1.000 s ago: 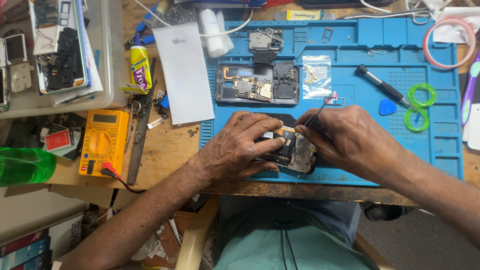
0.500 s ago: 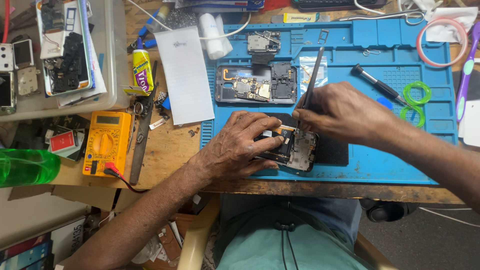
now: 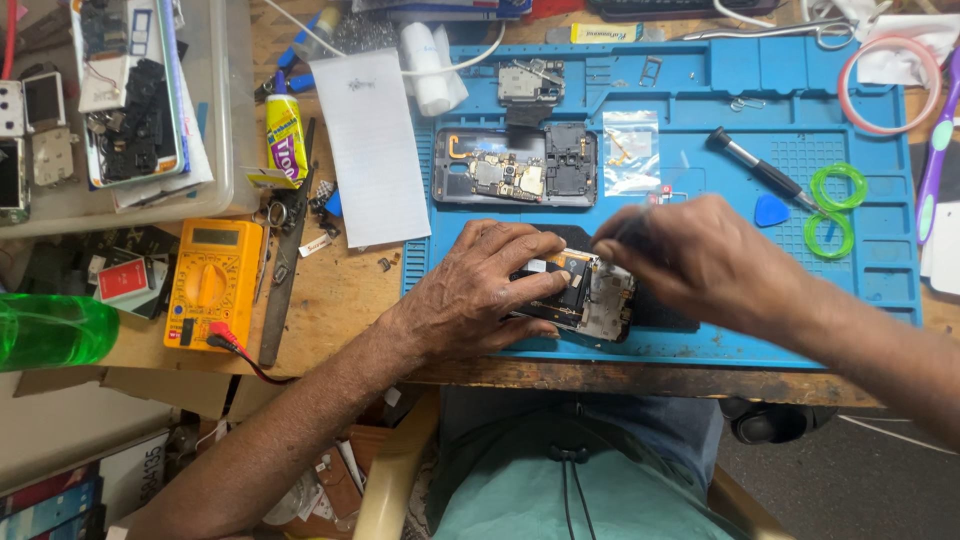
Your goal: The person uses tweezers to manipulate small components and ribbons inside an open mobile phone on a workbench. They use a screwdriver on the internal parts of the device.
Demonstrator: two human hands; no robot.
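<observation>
My left hand (image 3: 480,290) lies flat on a small opened phone (image 3: 595,300) at the near edge of the blue work mat (image 3: 870,270), fingers pressing its left side. My right hand (image 3: 700,260) hovers over the phone's upper right corner. Its fingertips are pinched together on a thin metal tool, which the hand mostly hides. The phone's inner metal shield and an orange flex strip are exposed.
A second opened phone (image 3: 515,165) lies farther back on the mat, beside a small plastic bag (image 3: 630,150), a black screwdriver (image 3: 755,165), a blue pick (image 3: 770,210) and green rings (image 3: 835,200). To the left are a white paper (image 3: 370,145), a yellow multimeter (image 3: 210,270) and a green bottle (image 3: 50,330).
My right hand has tipped down over the phone, so the thin tool that stood upright half a second ago is now hidden. The left hand keeps its hold.
</observation>
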